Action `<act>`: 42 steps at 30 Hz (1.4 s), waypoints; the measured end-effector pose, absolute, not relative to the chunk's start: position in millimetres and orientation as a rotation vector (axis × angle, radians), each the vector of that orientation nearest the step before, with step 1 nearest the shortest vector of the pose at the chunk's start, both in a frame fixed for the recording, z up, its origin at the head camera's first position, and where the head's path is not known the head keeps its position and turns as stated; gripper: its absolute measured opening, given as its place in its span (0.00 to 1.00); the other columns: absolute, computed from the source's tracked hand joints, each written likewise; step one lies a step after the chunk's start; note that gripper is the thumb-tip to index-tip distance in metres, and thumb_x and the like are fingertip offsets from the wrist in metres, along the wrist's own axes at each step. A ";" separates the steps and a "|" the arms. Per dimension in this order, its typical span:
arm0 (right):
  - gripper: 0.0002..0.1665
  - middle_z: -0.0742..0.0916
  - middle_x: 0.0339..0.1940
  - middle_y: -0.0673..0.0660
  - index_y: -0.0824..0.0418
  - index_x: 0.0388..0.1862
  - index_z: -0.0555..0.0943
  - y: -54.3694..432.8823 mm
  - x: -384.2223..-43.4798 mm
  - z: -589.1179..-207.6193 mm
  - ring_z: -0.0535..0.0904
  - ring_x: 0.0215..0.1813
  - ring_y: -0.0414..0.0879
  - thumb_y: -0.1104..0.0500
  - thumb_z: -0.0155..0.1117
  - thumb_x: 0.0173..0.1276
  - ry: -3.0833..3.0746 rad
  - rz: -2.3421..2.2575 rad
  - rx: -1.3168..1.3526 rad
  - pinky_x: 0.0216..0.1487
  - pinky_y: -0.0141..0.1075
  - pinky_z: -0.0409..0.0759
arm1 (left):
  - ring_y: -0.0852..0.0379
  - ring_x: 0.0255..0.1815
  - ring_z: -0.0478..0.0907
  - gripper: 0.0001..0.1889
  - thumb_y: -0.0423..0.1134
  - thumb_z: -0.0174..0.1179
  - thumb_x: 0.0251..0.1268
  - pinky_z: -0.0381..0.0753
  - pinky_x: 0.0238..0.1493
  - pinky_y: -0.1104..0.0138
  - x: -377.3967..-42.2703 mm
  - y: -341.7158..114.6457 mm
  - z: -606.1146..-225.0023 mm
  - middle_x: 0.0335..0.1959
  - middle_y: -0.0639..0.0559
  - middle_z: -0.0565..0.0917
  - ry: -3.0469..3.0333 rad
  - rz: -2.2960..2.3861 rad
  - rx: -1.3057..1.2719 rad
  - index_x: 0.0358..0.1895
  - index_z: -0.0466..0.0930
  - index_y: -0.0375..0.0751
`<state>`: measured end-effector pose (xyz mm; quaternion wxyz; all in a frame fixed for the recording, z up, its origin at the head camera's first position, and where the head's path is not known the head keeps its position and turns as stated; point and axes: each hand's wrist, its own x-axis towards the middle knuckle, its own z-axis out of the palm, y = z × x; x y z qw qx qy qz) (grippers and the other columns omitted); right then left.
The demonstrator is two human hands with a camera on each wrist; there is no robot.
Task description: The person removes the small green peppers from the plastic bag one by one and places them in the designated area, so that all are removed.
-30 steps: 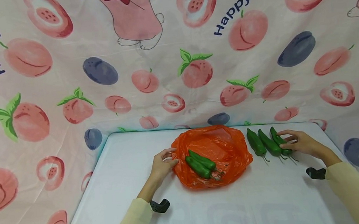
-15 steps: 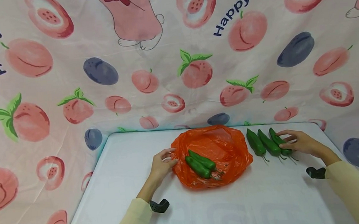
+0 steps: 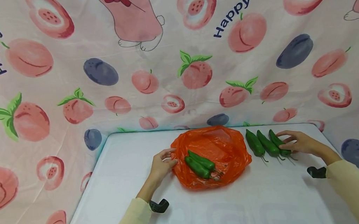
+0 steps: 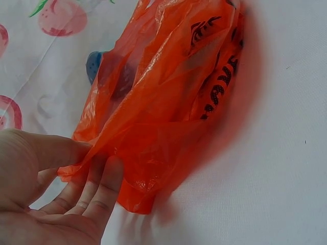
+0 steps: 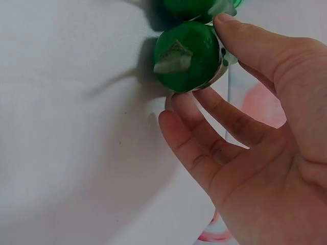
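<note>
An orange plastic bag (image 3: 227, 141) lies spread open on the white table, with two green peppers (image 3: 197, 167) side by side on it. My left hand (image 3: 161, 167) pinches the bag's left edge between thumb and fingers; the left wrist view shows the thin film (image 4: 148, 107) caught there. To the right of the bag, three more green peppers lie in a row, stems toward me. My right hand (image 3: 301, 144) holds the rightmost pepper (image 3: 275, 139), thumb on one side and fingertips on the other. In the right wrist view its stem end (image 5: 186, 56) faces the camera.
The left pepper (image 3: 254, 143) and middle pepper (image 3: 267, 144) of the row lie between the bag and my right hand. A fruit-patterned cloth (image 3: 162, 57) rises behind the white table (image 3: 231, 210). Black wrist devices (image 3: 159, 206) sit on both wrists.
</note>
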<state>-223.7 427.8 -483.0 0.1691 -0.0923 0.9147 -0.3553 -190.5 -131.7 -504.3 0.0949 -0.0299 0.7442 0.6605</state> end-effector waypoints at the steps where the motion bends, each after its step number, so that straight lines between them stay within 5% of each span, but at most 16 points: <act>1: 0.39 0.77 0.63 0.81 0.69 0.74 0.67 428.4 -224.0 -482.8 0.77 0.60 0.72 0.53 0.69 0.72 2.599 -1.010 -0.263 0.47 0.52 0.87 | 0.56 0.35 0.83 0.22 0.27 0.66 0.67 0.85 0.35 0.66 -190.4 -131.8 -504.2 0.51 0.41 0.80 2.205 1.957 -0.096 0.63 0.81 0.41; 42: 0.37 0.83 0.56 0.77 0.65 0.73 0.68 411.8 -219.2 -434.4 0.84 0.51 0.70 0.54 0.70 0.72 2.823 -0.850 -0.403 0.43 0.57 0.87 | 0.55 0.37 0.83 0.21 0.27 0.66 0.67 0.85 0.38 0.67 -191.3 -130.7 -504.3 0.51 0.41 0.80 2.225 1.938 -0.109 0.63 0.81 0.43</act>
